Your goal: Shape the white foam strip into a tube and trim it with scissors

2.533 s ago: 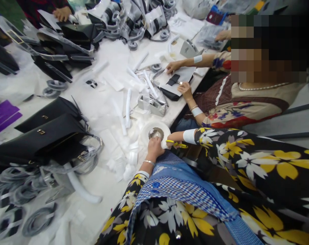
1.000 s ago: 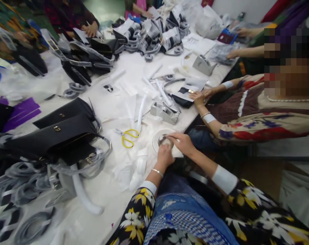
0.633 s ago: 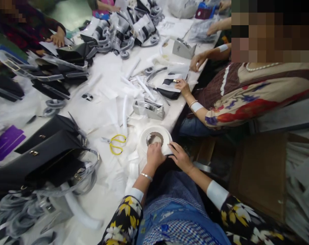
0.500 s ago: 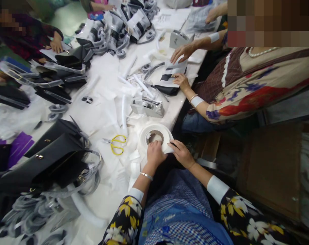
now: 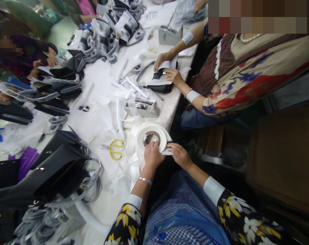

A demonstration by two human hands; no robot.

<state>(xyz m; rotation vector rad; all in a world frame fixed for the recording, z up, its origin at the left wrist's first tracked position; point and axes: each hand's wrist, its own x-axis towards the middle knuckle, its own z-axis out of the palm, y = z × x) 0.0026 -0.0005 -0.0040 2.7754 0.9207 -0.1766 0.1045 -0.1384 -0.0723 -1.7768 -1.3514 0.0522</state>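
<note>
From my remote seat I am making out a handbag workshop: people are sharing one table; an aproned co-worker is working at 2 o'clock, another person at 10; black handbags are lying at 8, plastic-wrapped pieces are filling 11; a white roll, tape dispenser and scissors are sitting near the dial's centre.

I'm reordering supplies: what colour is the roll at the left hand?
The roll is white, its core brown, as the head view shows.
</note>
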